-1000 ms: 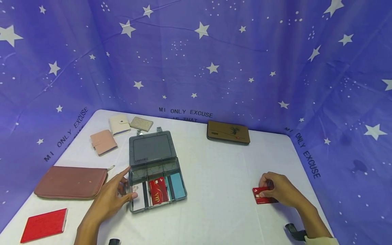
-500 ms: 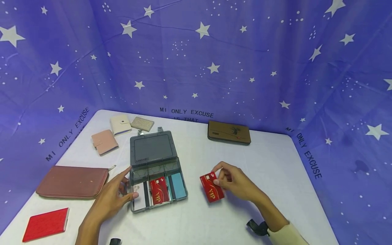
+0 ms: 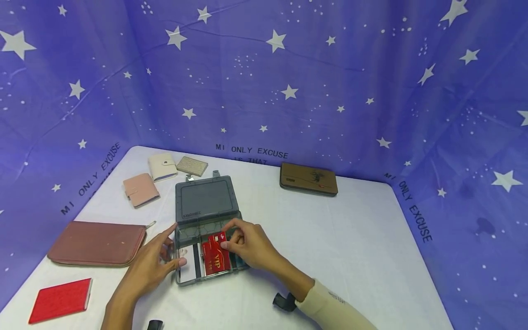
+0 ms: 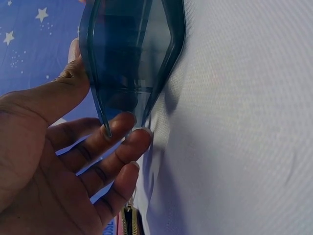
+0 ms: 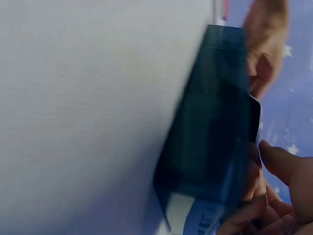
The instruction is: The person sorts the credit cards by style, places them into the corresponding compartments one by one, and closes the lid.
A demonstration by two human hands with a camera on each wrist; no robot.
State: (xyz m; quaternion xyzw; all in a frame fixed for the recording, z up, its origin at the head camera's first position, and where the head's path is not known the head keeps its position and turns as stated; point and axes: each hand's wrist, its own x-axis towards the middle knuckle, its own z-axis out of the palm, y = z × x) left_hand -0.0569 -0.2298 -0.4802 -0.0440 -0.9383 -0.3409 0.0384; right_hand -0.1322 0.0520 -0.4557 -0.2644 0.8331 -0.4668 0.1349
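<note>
A grey see-through plastic case [image 3: 206,201] lies with its lid back on the white table. My left hand [image 3: 150,263] holds its left side, thumb over the rim and fingers against the outer wall. In the left wrist view, those fingers [image 4: 139,139] touch the case's end. Over the compartments, my right hand [image 3: 251,243] pinches a red VIP card [image 3: 216,259] between thumb and fingers. The card covers the middle compartment and overlaps what lies there. A white card [image 3: 187,264] with a dark stripe lies in the left compartment. The right hand mostly hides the right compartment.
Left of the case lie a brown zip wallet [image 3: 99,243], a red booklet [image 3: 62,300], a pink wallet [image 3: 141,190], a cream wallet [image 3: 162,167] and a beige patterned card holder [image 3: 192,166]. A brown wallet [image 3: 308,179] lies at the back right. A starry curtain [image 3: 264,82] encloses the table.
My right hand has carried the red VIP card left from the right side of the table to over the case, turning it upright. The left hand has stayed at the case.
</note>
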